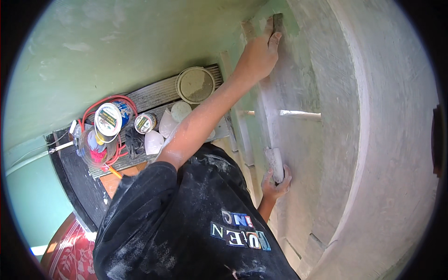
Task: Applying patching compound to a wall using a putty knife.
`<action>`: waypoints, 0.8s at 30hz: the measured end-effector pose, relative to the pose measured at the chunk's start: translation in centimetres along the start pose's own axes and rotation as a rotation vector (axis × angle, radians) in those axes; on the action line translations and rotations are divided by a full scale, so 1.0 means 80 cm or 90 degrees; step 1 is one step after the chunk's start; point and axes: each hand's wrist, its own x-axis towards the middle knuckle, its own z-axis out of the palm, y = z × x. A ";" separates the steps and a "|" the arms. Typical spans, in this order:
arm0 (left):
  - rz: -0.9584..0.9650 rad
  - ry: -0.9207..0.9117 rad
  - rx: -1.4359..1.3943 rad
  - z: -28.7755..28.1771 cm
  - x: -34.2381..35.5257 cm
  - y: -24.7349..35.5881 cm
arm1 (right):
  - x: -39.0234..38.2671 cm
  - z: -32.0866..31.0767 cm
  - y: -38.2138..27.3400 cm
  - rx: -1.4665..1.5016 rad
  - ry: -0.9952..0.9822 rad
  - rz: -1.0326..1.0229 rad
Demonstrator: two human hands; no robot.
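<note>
A pale, dusty curved wall [373, 140] of plaster fills the right side, running in broad stepped bands from top to bottom; a green painted wall [116, 42] takes the upper left. A ladder [273, 135] coated in white dust leans against the plaster, its rung reaching right across the surface.

Below, at the left, a dark slatted bench [154, 93] carries the clutter. A round lid [196, 84] lies near its far right end. Toward its left end a coil of red cable [105, 105] rings a paint tin [108, 120] and a clear plastic tub [95, 148]; a smaller tin [145, 123] sits mid-bench beside white plastic bags [161, 133].

The left hand [259, 56] is stretched up, fingers pressed flat over a dark sanding block [277, 22] held against the plaster near the top edge. The right hand [276, 184] is lower, fingers curled round the ladder's rail.

The person's black, dust-streaked shirt [196, 224] hides the floor beneath. What fills the tub is too jumbled to make out, and a red patterned thing [70, 254] at the lower left is cut off by the lens rim.
</note>
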 end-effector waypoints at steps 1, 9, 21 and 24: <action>-0.066 -0.034 -0.030 -0.004 0.003 0.005 | 0.001 0.001 0.002 0.001 0.001 -0.004; 0.070 0.021 0.021 0.008 0.005 -0.021 | -0.005 0.001 0.003 -0.009 0.009 -0.010; 0.055 0.032 0.024 0.009 0.007 -0.018 | -0.003 0.000 0.000 -0.010 0.000 0.008; 0.055 0.050 0.022 0.013 0.005 -0.025 | -0.002 0.003 -0.001 -0.007 0.009 0.007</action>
